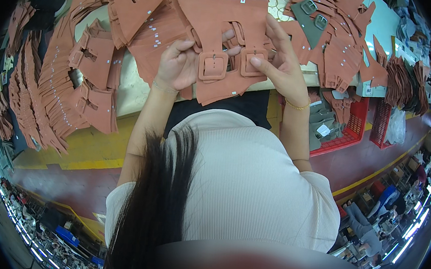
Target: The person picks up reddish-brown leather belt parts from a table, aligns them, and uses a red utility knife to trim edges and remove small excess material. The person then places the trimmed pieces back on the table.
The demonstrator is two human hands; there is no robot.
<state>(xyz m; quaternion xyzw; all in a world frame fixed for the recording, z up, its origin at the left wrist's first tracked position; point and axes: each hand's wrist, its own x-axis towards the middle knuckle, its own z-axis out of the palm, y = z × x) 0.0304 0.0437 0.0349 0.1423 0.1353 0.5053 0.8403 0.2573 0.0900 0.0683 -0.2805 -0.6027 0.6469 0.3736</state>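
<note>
A terracotta leather piece (225,22) with two covered square buckles is held up between my hands, over the near edge of the table. My left hand (180,65) is closed at its left side, with fingers behind the straps by the left buckle (213,65). My right hand (286,69) grips the other side, thumb pressed on the right buckle (254,62) and the index finger stretched up along the edge. Some fingertips show through the gaps between the straps. The backs of the straps are hidden.
Stacks of similar buckled pieces (94,57) cover the table's left side, and more lie at the right (342,58). A green buckled piece (310,22) lies at the back right. Below the table's right edge stands a red basket (352,128) holding green and terracotta pieces.
</note>
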